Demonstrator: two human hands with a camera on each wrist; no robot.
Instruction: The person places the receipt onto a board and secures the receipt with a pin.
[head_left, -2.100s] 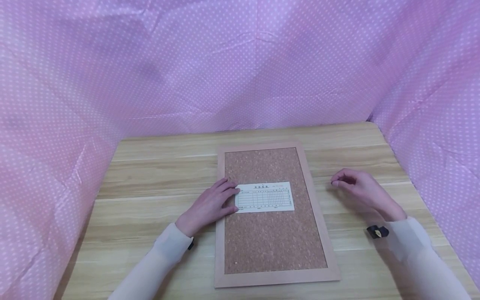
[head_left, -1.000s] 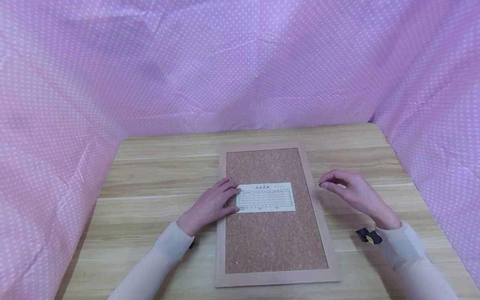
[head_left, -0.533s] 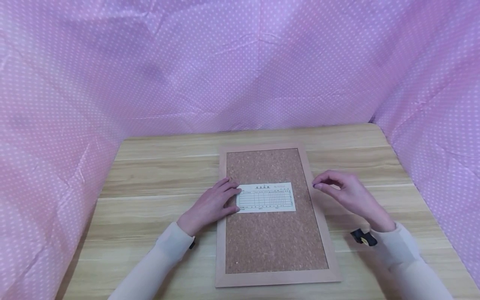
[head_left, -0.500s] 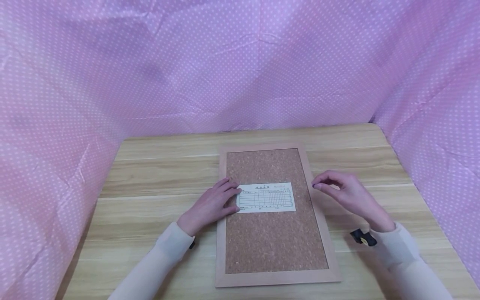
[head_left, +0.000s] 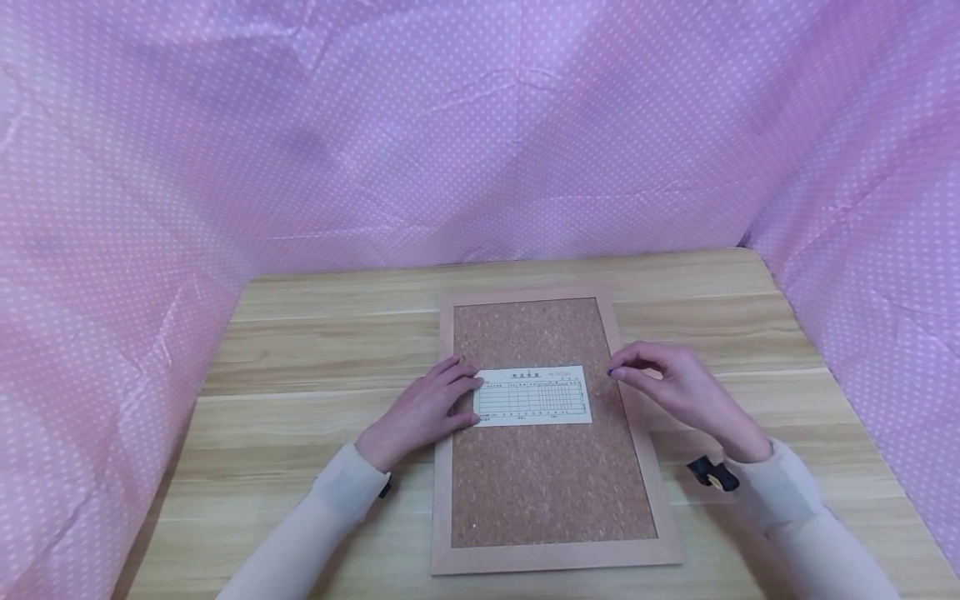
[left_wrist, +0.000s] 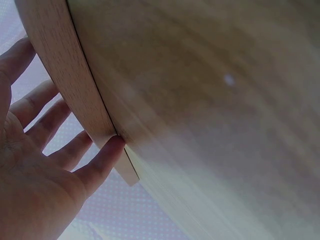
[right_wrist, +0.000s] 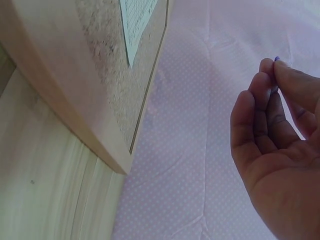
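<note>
A cork board point(head_left: 551, 483) in a light wooden frame lies flat on the table. Across its middle is a white printed form slip point(head_left: 534, 398). My left hand point(head_left: 416, 412) reaches over the frame's left side with fingers spread, its fingertips resting on the slip's left edge. Above the board's right edge, right of the slip, my right hand point(head_left: 682, 392) pinches a tiny blue-purple object point(right_wrist: 277, 58) between thumb and forefinger. Most of that object is hidden by the fingertips, so its kind does not show.
The wood-grain table point(head_left: 315, 350) extends on both sides of the board. Pink dotted cloth point(head_left: 480, 167) hangs behind and at both sides. A small white speck point(head_left: 474, 526) shows near the board's lower left corner.
My right hand has moved left with the tiny blue-purple object, from over the table to above the board's right edge. The left hand, slip and board stay nearly in place.
</note>
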